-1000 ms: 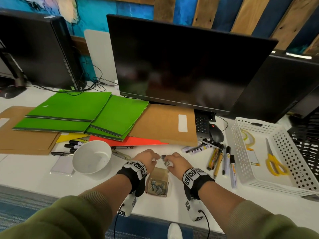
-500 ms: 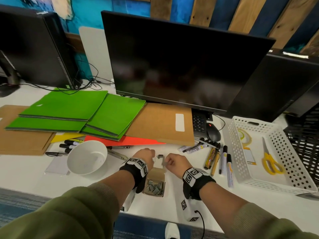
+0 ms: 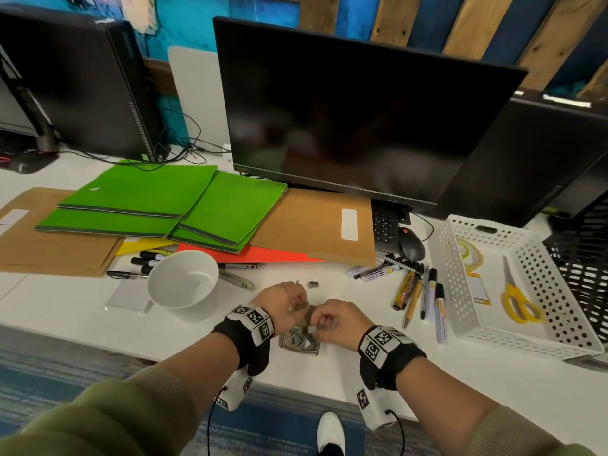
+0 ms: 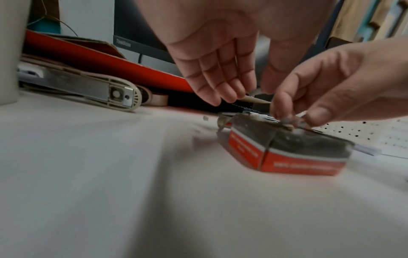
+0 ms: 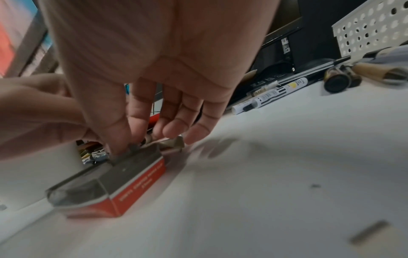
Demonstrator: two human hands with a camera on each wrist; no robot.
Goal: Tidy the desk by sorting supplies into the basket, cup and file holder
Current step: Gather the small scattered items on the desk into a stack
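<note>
White desk (image 3: 329, 383), small staple box (image 3: 301, 340), white bowl (image 3: 183, 280), perforated basket (image 3: 460, 311), markers (image 3: 434, 297), possibly loose staples (image 3: 312, 284)

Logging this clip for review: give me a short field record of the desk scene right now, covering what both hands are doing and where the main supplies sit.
left hand: pinches a small metal piece over the box
right hand: pinches a small staple strip at the box's rim
staple box: open, red-sided, on the desk between the wrists, loose staples inside
loose staple piece: on the desk beyond the hands
white cup: upright, left of the hands
white basket: at right, holding yellow scissors and tape
markers: lying between box and basket
</note>
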